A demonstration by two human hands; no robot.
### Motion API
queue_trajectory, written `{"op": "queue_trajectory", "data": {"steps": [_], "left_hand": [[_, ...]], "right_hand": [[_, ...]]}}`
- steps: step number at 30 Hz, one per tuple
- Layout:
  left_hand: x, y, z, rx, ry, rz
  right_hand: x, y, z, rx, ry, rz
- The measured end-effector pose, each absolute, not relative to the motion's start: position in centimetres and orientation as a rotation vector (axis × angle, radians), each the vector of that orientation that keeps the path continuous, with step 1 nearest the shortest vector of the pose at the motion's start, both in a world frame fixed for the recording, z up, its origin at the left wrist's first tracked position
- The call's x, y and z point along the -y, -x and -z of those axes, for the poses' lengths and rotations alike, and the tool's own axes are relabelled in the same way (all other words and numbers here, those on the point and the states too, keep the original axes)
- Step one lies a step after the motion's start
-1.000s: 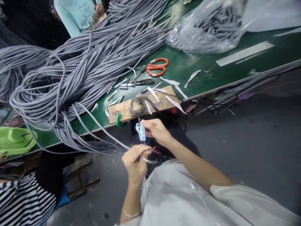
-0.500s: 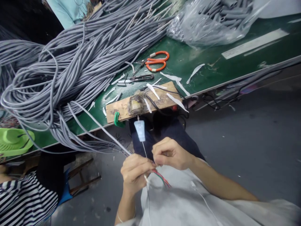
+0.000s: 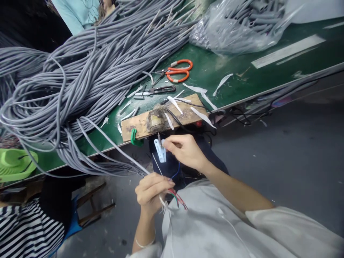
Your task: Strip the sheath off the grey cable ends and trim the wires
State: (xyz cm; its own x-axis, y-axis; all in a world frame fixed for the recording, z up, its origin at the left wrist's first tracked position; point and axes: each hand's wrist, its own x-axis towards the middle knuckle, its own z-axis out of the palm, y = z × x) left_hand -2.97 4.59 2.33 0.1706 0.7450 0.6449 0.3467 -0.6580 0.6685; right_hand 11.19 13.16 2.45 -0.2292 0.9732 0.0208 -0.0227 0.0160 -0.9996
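Note:
My left hand (image 3: 152, 190) is closed round the end of a grey cable (image 3: 115, 147) just below the bench edge; red, green and blue inner wires (image 3: 177, 199) fan out from its fingers. My right hand (image 3: 182, 150) is raised to a small pale-blue clip tool (image 3: 160, 150) that hangs under the wooden block (image 3: 161, 116), and pinches a blue wire (image 3: 176, 172) against it. The block is clamped at the bench front with a green clamp (image 3: 135, 138).
A big heap of grey cables (image 3: 80, 75) covers the left of the green bench (image 3: 242, 77). Orange scissors (image 3: 178, 70), black snips (image 3: 161, 89), white offcuts and a plastic bag of grey tube pieces (image 3: 236, 27) lie there. A person in stripes (image 3: 27, 229) sits left; another stands behind.
My right hand rose from beside my left hand up to the blue clip tool, drawing the blue wire along. My left hand kept its hold on the cable end.

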Motion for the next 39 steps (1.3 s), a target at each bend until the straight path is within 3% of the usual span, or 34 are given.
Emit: {"op": "queue_trajectory", "data": {"steps": [11,16,25,39], "left_hand": [[-5.9,2.2,-1.8,-1.137,-2.006,-1.566],[-6.2,2.0,-1.8,-1.107,-2.014,-1.55],[-6.3,2.1,-2.2,-1.15,-2.062,-1.433],[-4.4,2.9,-2.6,-0.969,-2.21,-1.291]], "right_hand": [[-14.1,-10.0,0.5,0.965,0.66,-1.889],[-13.9,-8.0,2.4,0.647,0.214,-2.195],[-13.2,-7.4,1.2,0.493,0.295,-2.051],[-9.9,-9.7,3.5,0.639,0.291,-2.138]]}}
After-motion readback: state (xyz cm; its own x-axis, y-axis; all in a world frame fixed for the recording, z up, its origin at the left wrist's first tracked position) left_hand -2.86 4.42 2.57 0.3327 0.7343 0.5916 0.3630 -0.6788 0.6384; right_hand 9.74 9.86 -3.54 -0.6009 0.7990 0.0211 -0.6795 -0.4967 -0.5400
